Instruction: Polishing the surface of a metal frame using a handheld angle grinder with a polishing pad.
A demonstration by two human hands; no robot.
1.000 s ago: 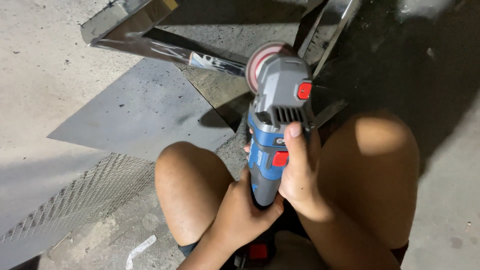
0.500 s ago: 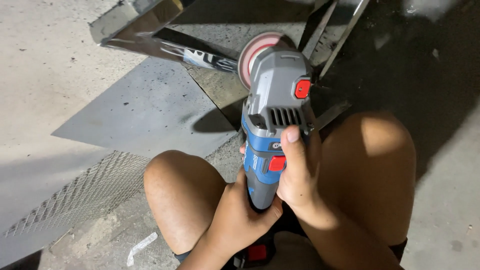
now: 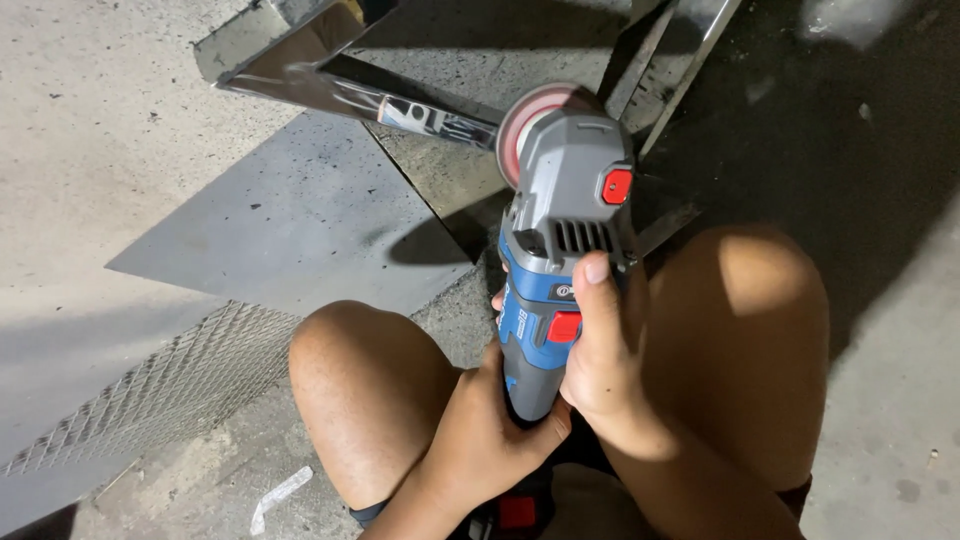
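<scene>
Both my hands hold a blue and grey angle grinder [image 3: 560,250] with red buttons, pointed away from me between my bare knees. My right hand [image 3: 600,350] wraps the blue body from the right, thumb lying up along the top. My left hand [image 3: 485,440] grips the rear of the handle from below. The pinkish grinding disc [image 3: 522,125] at the front sits against the end of a shiny metal bar [image 3: 330,85] that runs to the upper left.
A flat grey metal sheet [image 3: 290,220] lies on the concrete floor to the left. Expanded metal mesh [image 3: 150,390] lies at lower left. More thin metal bars [image 3: 670,60] cross at top right. A white scrap [image 3: 280,495] lies near my left knee.
The view has shifted slightly; the grinder and disc sit a little further right and up in frame. Both hands keep the same grip.
</scene>
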